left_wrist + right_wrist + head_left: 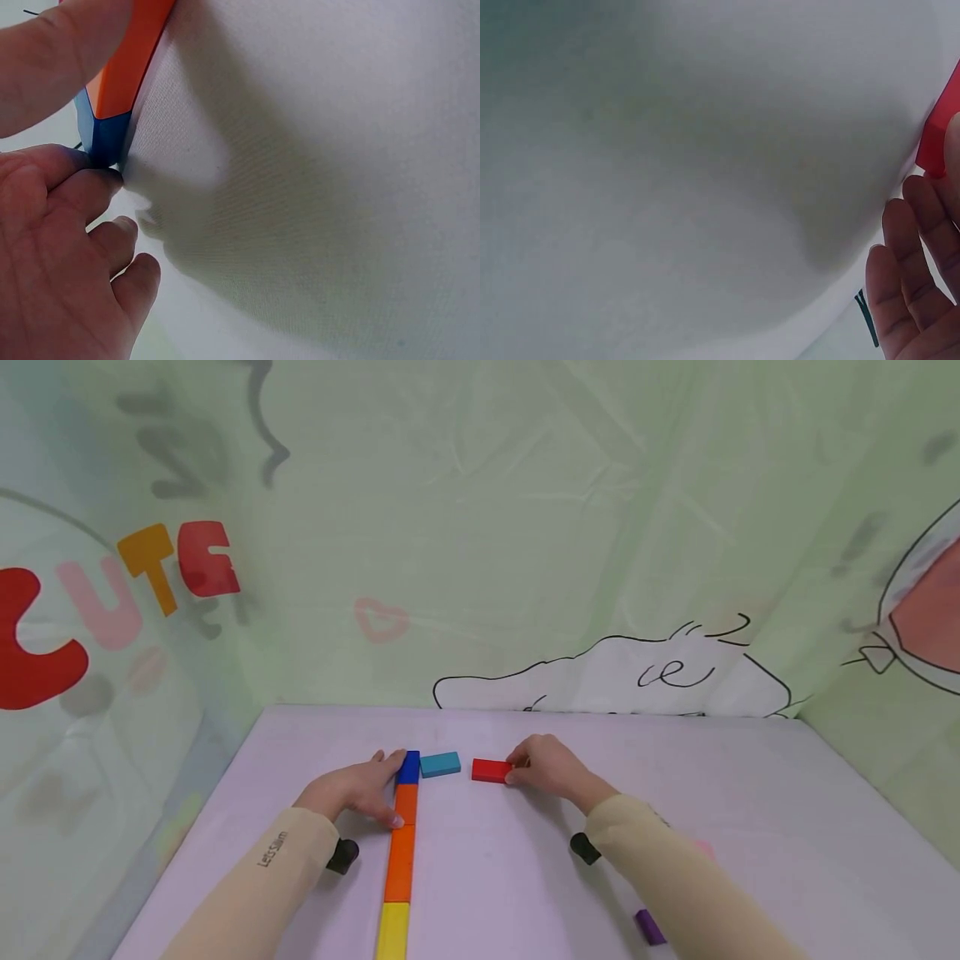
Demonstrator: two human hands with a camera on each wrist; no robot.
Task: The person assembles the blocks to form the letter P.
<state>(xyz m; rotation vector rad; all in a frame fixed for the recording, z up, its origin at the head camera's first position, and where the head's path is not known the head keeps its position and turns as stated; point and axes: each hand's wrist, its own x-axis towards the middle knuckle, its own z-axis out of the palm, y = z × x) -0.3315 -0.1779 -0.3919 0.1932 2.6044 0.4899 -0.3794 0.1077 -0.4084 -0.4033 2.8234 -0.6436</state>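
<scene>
A straight row of blocks runs along the white tabletop: a blue block (408, 767) at the far end, then two orange blocks (401, 862) and a yellow block (393, 930). My left hand (360, 787) rests along the row's left side, fingertips at the blue block's far end and thumb at the orange ones. A teal block (440, 765) lies at an angle, its left end right by the blue block. To its right, my right hand (551, 767) pinches the right end of a red block (491, 771). In the right wrist view, that red block (939, 135) shows partly behind the thumb.
A purple block (650, 927) lies near the right forearm, and something pink (705, 849) shows partly behind that sleeve. Dark wrist cameras hang below both wrists. A pale green printed curtain (480, 527) stands behind the table's far edge.
</scene>
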